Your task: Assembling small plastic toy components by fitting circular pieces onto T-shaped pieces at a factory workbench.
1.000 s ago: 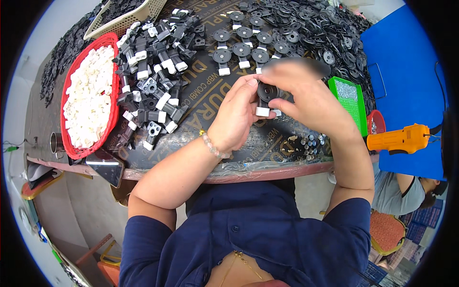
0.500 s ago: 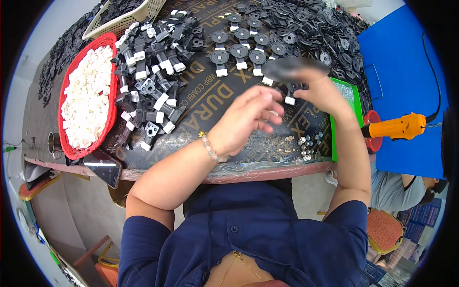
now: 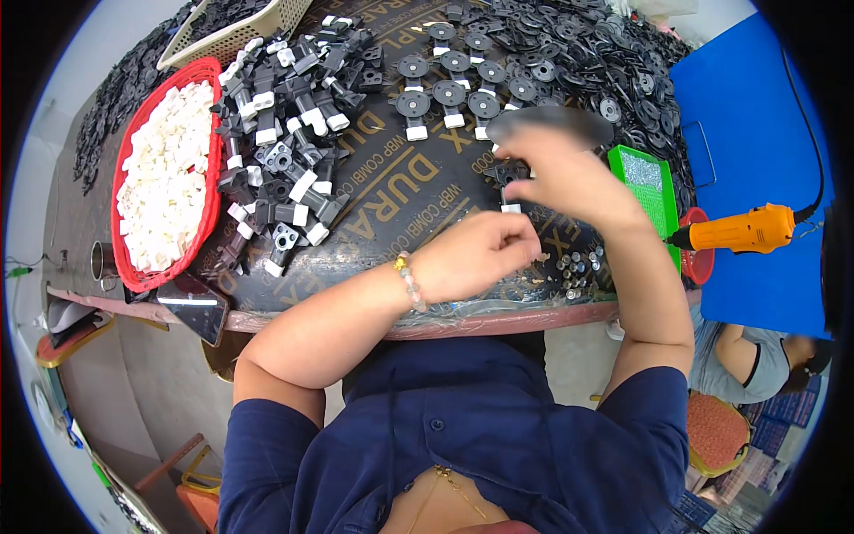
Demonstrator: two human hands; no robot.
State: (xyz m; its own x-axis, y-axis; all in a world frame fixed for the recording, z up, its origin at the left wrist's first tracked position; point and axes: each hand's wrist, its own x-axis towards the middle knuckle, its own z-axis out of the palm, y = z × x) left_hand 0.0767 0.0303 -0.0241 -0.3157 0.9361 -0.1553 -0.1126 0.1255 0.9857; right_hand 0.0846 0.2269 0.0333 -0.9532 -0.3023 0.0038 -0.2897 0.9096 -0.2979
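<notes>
Heaped black plastic discs (image 3: 574, 60), a red plastic basket (image 3: 215, 169) of small white pieces (image 3: 169, 173) and an orange power tool (image 3: 743, 231) show an assembly workshop.

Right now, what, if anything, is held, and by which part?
Right hand: apparently a white-tipped black part, by its black body. Left hand: cannot tell.

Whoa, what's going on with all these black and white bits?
Someone's right hand is at a black part with a white tip. Their left hand is curled; I can't tell if it holds anything. Disc-topped parts lie beyond, and a red basket of white pieces sits at the left.
</notes>
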